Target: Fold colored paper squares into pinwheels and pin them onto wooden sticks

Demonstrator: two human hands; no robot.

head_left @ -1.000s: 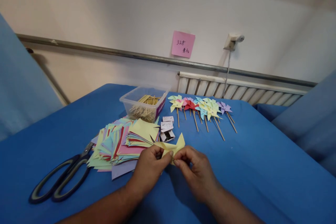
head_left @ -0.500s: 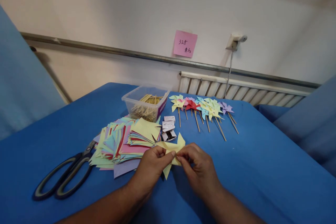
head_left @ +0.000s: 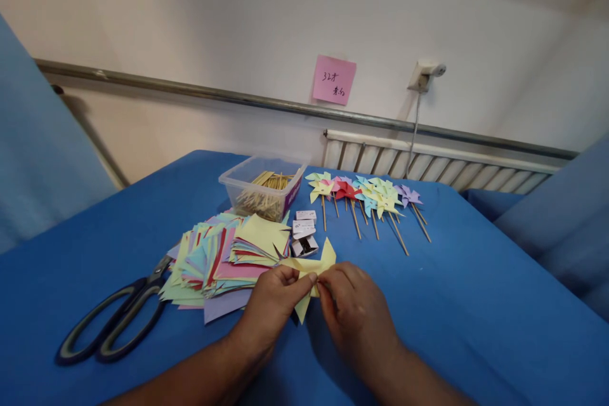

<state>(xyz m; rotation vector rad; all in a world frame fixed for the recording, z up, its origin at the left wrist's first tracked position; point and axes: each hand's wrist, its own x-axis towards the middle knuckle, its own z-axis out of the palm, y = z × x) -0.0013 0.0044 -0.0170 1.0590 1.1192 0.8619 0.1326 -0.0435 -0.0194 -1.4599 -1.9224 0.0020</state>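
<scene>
A pale yellow paper pinwheel (head_left: 325, 261), its corners folded inward, is held up over the blue table. The thumb and fingers of my left hand (head_left: 275, 298) clamp it from the left. At its middle, my right hand (head_left: 359, 307) pinches with thumb and forefinger; whether a small pin is between those tips is hidden. Just left of my left hand lies a spread stack of coloured paper squares (head_left: 257, 235), several with cut corners. Beyond the pinwheel are small white boxes (head_left: 304, 227), the nearest opened with dark little pieces inside.
Large dark-handled scissors (head_left: 126, 311) lie left of the paper. A clear plastic tub (head_left: 233, 187) of wooden sticks stands behind it. Several finished pinwheels (head_left: 383, 193) on sticks lie at the back right. A radiator (head_left: 428, 155) runs along the wall behind the blue table (head_left: 476, 304).
My right hand has turned slightly, its back rolling over and its fingers drawing closer together at the pinwheel's middle. My left hand keeps its hold, and the pinwheel stays nearly in place.
</scene>
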